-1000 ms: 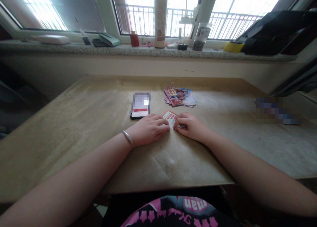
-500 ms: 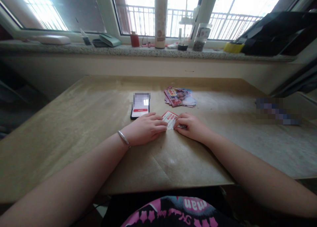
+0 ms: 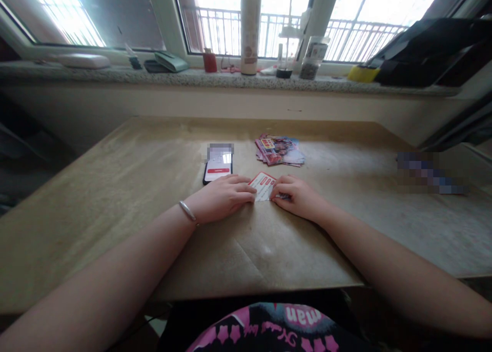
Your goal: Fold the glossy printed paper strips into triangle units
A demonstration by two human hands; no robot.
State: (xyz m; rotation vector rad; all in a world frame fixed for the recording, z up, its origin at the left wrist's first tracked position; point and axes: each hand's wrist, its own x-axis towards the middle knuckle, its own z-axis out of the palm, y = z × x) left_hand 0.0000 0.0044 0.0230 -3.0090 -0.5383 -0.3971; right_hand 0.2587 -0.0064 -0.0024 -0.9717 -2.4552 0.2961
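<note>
A white card with red print (image 3: 263,188) lay on the tan tabletop (image 3: 115,208) between the person's two hands. The left hand (image 3: 223,196) rested low, its fingertips at the card's left edge; the right hand (image 3: 294,197) had its fingers bent close together over the right side, though I couldn't tell whether either was gripping. Just beyond the left hand sat a lit phone (image 3: 218,171), and farther right a pile of colourful leaflets (image 3: 279,151), with a cluttered windowsill (image 3: 184,78) behind
</note>
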